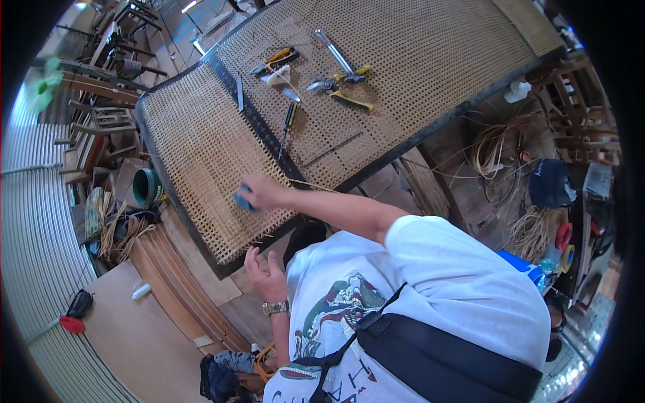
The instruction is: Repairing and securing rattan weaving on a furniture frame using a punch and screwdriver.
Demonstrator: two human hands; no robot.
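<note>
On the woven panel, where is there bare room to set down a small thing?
On the woven panel, the stretch between the yellow-handled cutters and the dark right rim is free; so is the left section above the right hand, beside the dark crossbar. It is crowded around the orange-handled pliers and screwdriver; the lower corner has the left hand beside it.
</note>
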